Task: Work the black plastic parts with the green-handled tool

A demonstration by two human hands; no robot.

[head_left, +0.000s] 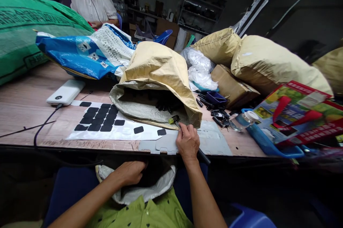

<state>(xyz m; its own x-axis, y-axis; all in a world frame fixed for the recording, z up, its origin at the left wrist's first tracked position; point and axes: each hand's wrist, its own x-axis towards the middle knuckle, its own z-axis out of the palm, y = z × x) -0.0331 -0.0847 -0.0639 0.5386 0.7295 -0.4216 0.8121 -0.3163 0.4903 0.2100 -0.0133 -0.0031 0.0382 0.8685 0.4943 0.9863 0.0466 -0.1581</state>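
Note:
My right hand [188, 141] is closed around a thin black rod [204, 156] at the table's front edge. The rod slants up to the left, with a dark end and a yellow-green piece [171, 120] at the mouth of a tan paper sack [160, 63]. That sack lies on its side, its silvery lining facing me, with dark pieces [164, 104] in its shadowed inside. Down at my lap, my left hand [133, 172] is curled at the opening of a second lined sack [150, 195]; its fingertips are hidden, and I cannot see what they hold.
On the left are a white sheet [124, 132] bearing black rounded patches, a white power bank [65, 91] with a cable, and a blue-white sack [80, 53]. Black parts [221, 115], a jar [245, 120] and a blue tray [270, 142] stand right. A person [92, 6] sits across.

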